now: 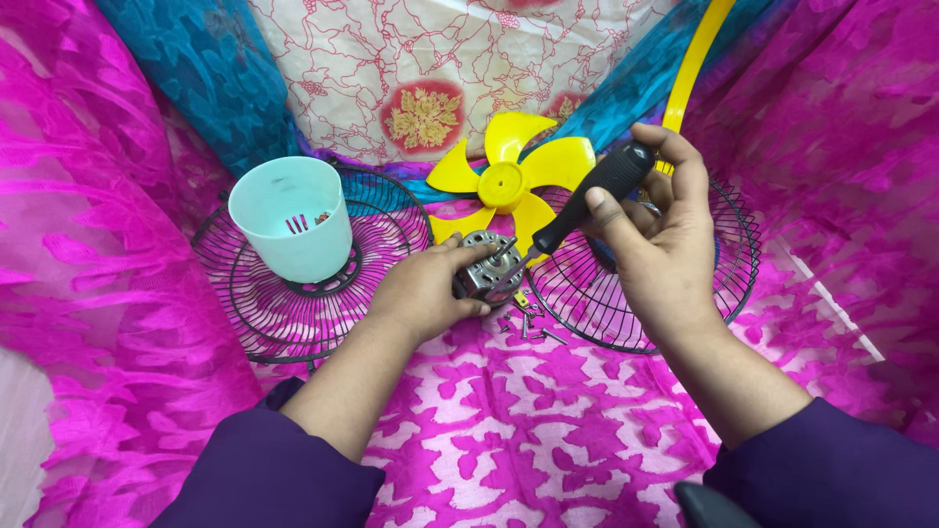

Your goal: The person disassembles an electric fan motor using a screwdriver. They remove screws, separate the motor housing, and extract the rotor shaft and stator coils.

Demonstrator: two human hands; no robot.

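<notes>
Centrally, the left hand (425, 293) grips a small metal fan motor (486, 269) on the pink cloth (509, 430); the right hand (660, 230) closes around a black-handled screwdriver (587, 200) angled into it. Behind the motor lies a yellow fan blade (509, 176); wire grilles (293, 303) flank it, the left bearing a pale cup (291, 215). Loose screws (528, 323) lie just beside.

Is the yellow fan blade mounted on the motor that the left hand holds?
No. The fan blade lies apart on the cloth behind the motor, which the left hand grips alone.
</notes>
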